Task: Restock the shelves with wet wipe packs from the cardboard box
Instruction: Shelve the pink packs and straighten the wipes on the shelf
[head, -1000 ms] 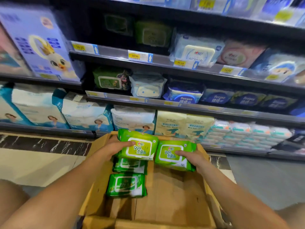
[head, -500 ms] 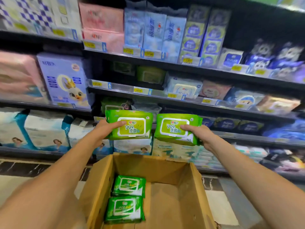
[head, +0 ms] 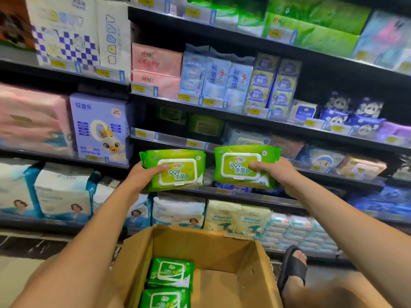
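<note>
1. Left hand (head: 142,176): thumb and fingers clamp the left pack (head: 173,170), upright, above the box (head: 255,263).
2. Right hand (head: 273,174): grips the right pack (head: 244,166) likewise, just beside the first.
3. Box, near: two spare packs (head: 170,273) inside.
4. Step: carrying to the shelf (head: 173,140). Next, probably, set both in beside the matching green stock (head: 205,125).
</note>
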